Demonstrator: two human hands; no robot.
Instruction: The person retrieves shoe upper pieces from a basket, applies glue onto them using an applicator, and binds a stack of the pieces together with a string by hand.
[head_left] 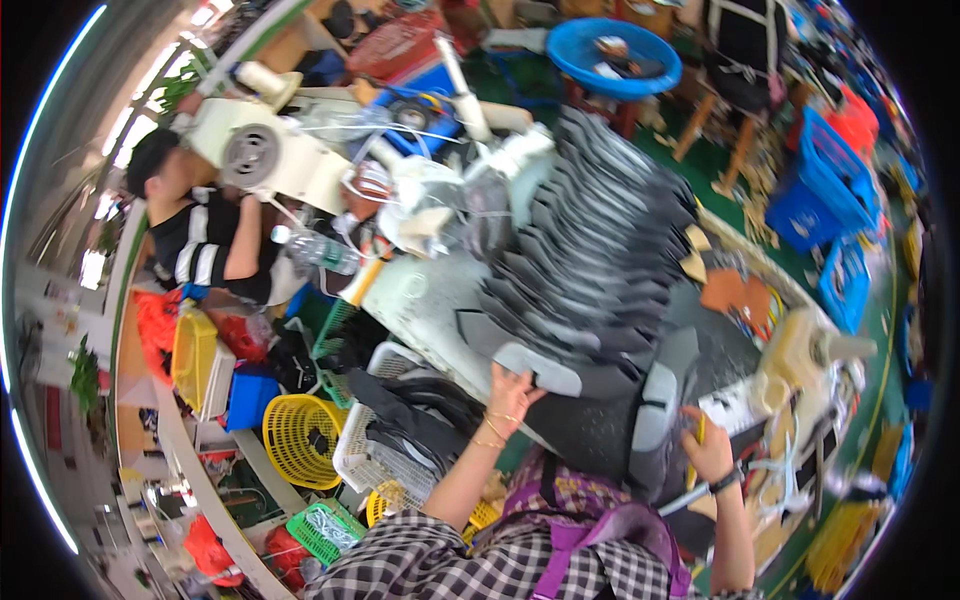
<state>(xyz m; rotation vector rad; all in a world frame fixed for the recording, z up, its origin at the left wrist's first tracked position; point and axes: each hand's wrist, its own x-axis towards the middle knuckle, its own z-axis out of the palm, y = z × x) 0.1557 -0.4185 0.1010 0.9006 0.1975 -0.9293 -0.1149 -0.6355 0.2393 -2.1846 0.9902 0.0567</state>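
My left hand (512,400) has its fingers closed on the near end of a light grey, sole-shaped piece (545,371), at the near left edge of the worktable. Beyond it, dark grey and black sole-shaped pieces (590,240) lie overlapped in long rows. My right hand (710,450) is curled round a small yellow object (700,430), whose kind is mostly hidden by the fingers. Left of that hand, another light grey sole-shaped piece (654,405) lies on black material.
A cream sewing machine (270,150) stands far left, with a person in black (190,220) beside it. Baskets, including a yellow one (300,440), sit left of me. A cream machine part (805,355) stands right. A blue basin (613,75) is at the back.
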